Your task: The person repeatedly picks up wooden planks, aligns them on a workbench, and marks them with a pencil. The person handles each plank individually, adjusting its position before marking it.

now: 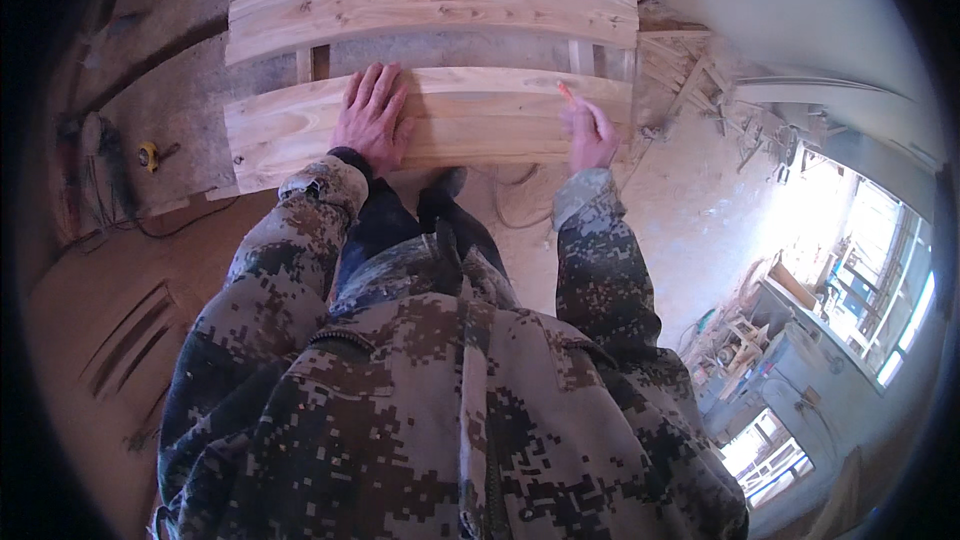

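A pale wooden panel (490, 125) with visible grain and a few knots lies across the bench just in front of me. My left hand (373, 118) rests flat on its middle-left part, fingers stretched toward the far edge and holding nothing. Over the right end of the same panel, my right hand (592, 132) is closed round a slim orange pencil (566, 92). The pencil's tip points up and left at the wood near the panel's far edge. Part of the pencil is hidden in the fingers.
Farther off lies a second wooden panel (430, 8), parallel to the near one. A yellow tape measure (149, 156) sits at the left, beside a corded power tool (103, 145). Scrap wood (690, 70) is heaped on the right. A cable (520, 220) loops below the bench.
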`<act>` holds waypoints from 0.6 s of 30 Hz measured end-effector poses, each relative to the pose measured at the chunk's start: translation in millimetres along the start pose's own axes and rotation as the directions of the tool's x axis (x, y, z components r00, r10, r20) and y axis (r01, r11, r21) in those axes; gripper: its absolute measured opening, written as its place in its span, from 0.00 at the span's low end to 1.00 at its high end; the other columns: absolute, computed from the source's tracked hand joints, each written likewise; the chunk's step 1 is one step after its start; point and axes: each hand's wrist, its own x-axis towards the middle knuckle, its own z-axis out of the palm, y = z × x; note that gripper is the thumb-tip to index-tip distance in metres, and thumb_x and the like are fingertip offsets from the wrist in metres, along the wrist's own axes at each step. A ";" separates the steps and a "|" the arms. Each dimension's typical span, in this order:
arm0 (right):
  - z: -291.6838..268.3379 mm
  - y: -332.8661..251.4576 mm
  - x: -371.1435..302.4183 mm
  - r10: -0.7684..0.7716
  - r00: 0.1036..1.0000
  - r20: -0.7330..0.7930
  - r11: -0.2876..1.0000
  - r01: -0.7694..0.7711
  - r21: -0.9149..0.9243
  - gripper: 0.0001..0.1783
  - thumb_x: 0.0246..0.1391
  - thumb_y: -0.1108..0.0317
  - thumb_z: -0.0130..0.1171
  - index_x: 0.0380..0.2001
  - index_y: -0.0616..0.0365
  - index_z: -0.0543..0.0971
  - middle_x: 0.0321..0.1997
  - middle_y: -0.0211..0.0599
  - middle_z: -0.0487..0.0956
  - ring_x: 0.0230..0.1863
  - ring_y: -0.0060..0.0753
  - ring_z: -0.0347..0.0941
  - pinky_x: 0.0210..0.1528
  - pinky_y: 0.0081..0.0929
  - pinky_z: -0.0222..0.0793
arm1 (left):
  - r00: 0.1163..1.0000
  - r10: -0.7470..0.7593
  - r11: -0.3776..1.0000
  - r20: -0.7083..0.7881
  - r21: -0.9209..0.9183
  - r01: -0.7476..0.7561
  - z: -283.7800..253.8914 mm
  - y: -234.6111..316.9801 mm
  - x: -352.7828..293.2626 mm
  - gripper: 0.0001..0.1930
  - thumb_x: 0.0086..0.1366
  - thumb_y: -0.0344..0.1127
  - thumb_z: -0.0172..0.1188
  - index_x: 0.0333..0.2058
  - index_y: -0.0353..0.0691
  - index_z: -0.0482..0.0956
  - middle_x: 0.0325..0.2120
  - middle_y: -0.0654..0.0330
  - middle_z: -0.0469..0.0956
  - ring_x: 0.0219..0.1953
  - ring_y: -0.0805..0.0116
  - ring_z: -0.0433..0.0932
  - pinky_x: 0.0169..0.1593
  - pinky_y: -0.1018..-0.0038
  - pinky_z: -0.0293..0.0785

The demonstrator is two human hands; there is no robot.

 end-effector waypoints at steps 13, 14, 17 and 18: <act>-30.6 9.8 -0.6 0.061 0.981 0.187 0.976 -0.019 -0.219 0.13 0.61 0.69 0.52 0.44 0.67 0.78 0.36 0.41 0.81 0.38 0.28 0.78 0.43 0.24 0.74 | 1.000 0.014 1.000 -0.027 -0.002 -0.014 -6.1 2.1 6.0 0.25 0.57 0.39 0.56 0.52 0.33 0.69 0.60 0.46 0.60 0.63 0.43 0.56 0.66 0.49 0.49; -30.0 12.0 3.3 -0.018 0.981 0.195 0.973 0.063 -0.224 0.13 0.61 0.69 0.51 0.44 0.67 0.78 0.36 0.41 0.81 0.38 0.27 0.78 0.43 0.23 0.74 | 1.000 0.011 1.000 -0.022 -0.005 -0.011 -5.8 1.8 5.6 0.25 0.56 0.38 0.56 0.52 0.33 0.69 0.60 0.46 0.60 0.63 0.43 0.56 0.66 0.49 0.49; -30.3 14.8 10.4 -0.084 0.984 0.155 0.949 0.127 -0.288 0.13 0.60 0.70 0.52 0.43 0.66 0.78 0.35 0.43 0.82 0.38 0.28 0.79 0.43 0.24 0.74 | 0.999 0.025 1.000 -0.031 -0.003 -0.025 -4.7 0.2 5.5 0.25 0.56 0.37 0.56 0.51 0.33 0.69 0.60 0.45 0.60 0.63 0.43 0.57 0.65 0.48 0.50; -31.3 13.3 10.7 -0.129 0.979 0.158 0.950 0.168 -0.263 0.12 0.58 0.70 0.53 0.42 0.65 0.79 0.34 0.44 0.82 0.37 0.28 0.79 0.42 0.25 0.73 | 0.999 0.034 0.999 -0.038 0.002 -0.033 -5.0 -0.3 5.6 0.25 0.56 0.37 0.56 0.51 0.33 0.69 0.60 0.45 0.60 0.63 0.43 0.57 0.65 0.48 0.50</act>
